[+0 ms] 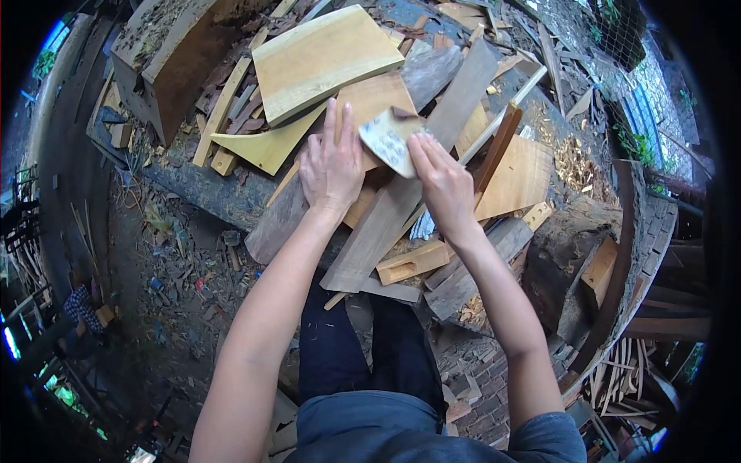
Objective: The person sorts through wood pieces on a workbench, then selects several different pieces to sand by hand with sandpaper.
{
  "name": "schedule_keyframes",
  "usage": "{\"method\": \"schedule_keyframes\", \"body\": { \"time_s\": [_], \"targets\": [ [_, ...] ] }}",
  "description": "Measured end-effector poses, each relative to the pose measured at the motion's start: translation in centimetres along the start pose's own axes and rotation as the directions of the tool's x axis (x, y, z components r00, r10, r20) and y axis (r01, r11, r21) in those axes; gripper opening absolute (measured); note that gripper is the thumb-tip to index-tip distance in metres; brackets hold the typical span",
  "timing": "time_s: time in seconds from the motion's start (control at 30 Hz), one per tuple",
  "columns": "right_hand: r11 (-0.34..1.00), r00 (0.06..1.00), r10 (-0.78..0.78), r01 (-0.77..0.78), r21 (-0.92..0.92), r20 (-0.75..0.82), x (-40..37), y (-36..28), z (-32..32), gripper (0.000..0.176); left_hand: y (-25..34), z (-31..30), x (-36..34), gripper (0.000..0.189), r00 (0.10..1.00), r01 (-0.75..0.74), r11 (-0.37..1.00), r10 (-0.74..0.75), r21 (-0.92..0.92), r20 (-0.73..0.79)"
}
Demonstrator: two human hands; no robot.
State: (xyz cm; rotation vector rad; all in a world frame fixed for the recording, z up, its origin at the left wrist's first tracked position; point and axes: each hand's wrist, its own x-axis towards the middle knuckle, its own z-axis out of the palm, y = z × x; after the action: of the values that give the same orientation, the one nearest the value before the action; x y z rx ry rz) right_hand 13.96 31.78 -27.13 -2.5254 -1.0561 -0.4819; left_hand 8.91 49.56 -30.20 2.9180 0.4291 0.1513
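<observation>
My right hand (445, 184) pinches a curled sheet of sandpaper (386, 145) with blue print on its pale back and a brown face at the folded corner. Beneath the sheet lies a smooth light-brown wooden board (374, 94). My left hand (332, 166) rests at the left edge of that board, fingers stretched out, holding nothing. Just beyond it, a thick pale slab (328, 58) lies tilted on the pile. A curved yellowish wooden piece (274, 143) sits left of my left hand. Under my wrists runs a long grey plank (378, 231).
A reddish-brown strip (496, 150) and a broad pale board (521, 174) lie to the right. Nearer me is a small block with a slot (413, 262). A large timber block (166, 77) stands back left, a log (571, 247) at right. Another person (81, 312) is far left.
</observation>
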Motion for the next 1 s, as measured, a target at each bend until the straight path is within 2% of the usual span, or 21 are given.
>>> {"method": "schedule_keyframes", "body": {
  "time_s": [0.03,0.1,0.2,0.23,0.3,0.33,0.43,0.5,0.53,0.57,0.63,0.67,0.7,0.73,0.77,0.8,0.83,0.87,0.9,0.97,1.0],
  "targets": [
    [1.0,1.0,0.005,-0.005,-0.007,-0.009,1.0,0.4,0.4,0.005,0.0,-0.1,0.3,0.051,0.999,0.013,1.0,-0.013,-0.015,0.032],
    [0.98,0.957,0.196,-0.198,-0.015,0.215,5.1,1.6,2.3,0.028,0.1,-0.3,0.6,0.052,0.998,0.029,0.999,-0.028,-0.02,0.057],
    [0.955,0.916,0.295,-0.289,-0.062,0.272,8.4,1.8,4.3,0.03,0.0,-0.3,0.5,0.052,0.998,0.03,0.999,-0.029,-0.013,0.06],
    [0.953,0.913,0.301,-0.295,-0.065,0.274,7.2,1.3,4.1,0.03,-0.1,-0.2,0.5,0.052,0.998,0.025,1.0,-0.024,-0.015,0.065],
    [0.997,0.99,0.072,-0.067,-0.042,0.119,3.5,-0.1,3.2,0.027,0.0,-0.3,0.6,0.052,0.996,0.026,1.0,-0.026,0.004,0.086],
    [0.997,0.989,0.067,-0.062,-0.042,0.129,2.4,-0.4,2.7,0.027,0.1,-0.2,0.4,0.052,0.995,0.034,0.999,-0.033,-0.001,0.092],
    [0.999,0.999,0.02,-0.019,-0.028,0.029,1.7,-1.0,2.6,0.027,0.0,-0.2,0.3,0.051,0.999,0.017,1.0,-0.017,0.005,0.043],
    [0.995,0.992,0.097,-0.098,0.01,0.084,4.9,-0.3,4.3,0.028,0.1,-0.2,0.6,0.051,0.996,0.045,0.998,-0.042,-0.039,0.079],
    [0.98,0.973,0.192,-0.196,0.02,0.126,6.6,-0.2,5.1,0.03,0.2,-0.3,0.8,0.051,0.997,0.043,0.998,-0.04,-0.038,0.069],
    [0.98,0.974,0.191,-0.195,0.023,0.119,7.5,0.1,5.7,0.03,0.2,-0.4,0.8,0.051,0.995,0.05,0.998,-0.046,-0.048,0.087],
    [0.938,0.938,0.329,-0.338,0.077,0.107,8.3,0.1,6.8,0.033,-0.1,-0.6,0.6,0.051,0.993,0.062,0.996,-0.056,-0.059,0.101],
    [0.905,0.933,0.351,-0.359,0.229,0.074,7.6,0.5,6.4,0.043,-0.1,-0.6,0.5,0.052,0.994,0.044,0.996,-0.036,-0.077,0.104],
    [0.909,0.936,0.344,-0.35,0.225,0.068,7.0,0.7,5.2,0.043,-0.3,-0.2,0.4,0.053,0.995,0.024,0.995,-0.014,-0.095,0.103],
    [0.86,0.91,0.406,-0.41,0.302,0.081,6.0,0.6,3.7,0.047,-0.8,1.0,0.1,0.049,0.989,-0.074,0.987,0.054,-0.144,-0.138],
    [0.802,0.881,0.462,-0.463,0.377,0.101,4.9,0.4,2.1,0.052,-0.8,0.3,0.0,0.049,0.988,-0.069,0.987,0.048,-0.145,-0.148],
    [0.823,0.897,0.438,-0.427,0.374,0.062,3.4,0.2,0.7,0.052,-0.7,-1.1,-0.5,0.04,0.968,-0.055,0.918,-0.046,-0.392,-0.245],
    [0.84,0.908,0.419,-0.397,0.37,0.023,1.7,-0.1,-0.8,0.052,-0.5,-2.8,-1.2,0.031,0.938,-0.073,0.788,-0.154,-0.611,-0.31],
    [0.806,0.884,0.462,-0.452,0.383,0.072,0.2,-0.6,-2.2,0.054,-0.2,-6.3,-2.7,0.02,0.978,0.036,0.452,-0.198,-0.891,-0.061],
    [0.767,0.856,0.502,-0.508,0.392,0.126,-1.4,-1.0,-3.6,0.056,0.0,-11.0,-4.5,0.011,0.973,0.196,0.039,-0.132,-0.98,0.19],
    [0.754,0.836,0.525,-0.543,0.369,0.158,-4.7,-1.5,-5.1,0.057,-0.1,-18.3,-8.3,0.017,0.994,0.053,-0.222,0.102,-0.974,0.031],
    [0.741,0.816,0.549,-0.575,0.347,0.181,-6.1,-1.8,-5.5,0.059,0.6,-22.2,-9.4,0.025,0.987,0.107,-0.386,0.151,-0.916,0.052]
  ]
}}
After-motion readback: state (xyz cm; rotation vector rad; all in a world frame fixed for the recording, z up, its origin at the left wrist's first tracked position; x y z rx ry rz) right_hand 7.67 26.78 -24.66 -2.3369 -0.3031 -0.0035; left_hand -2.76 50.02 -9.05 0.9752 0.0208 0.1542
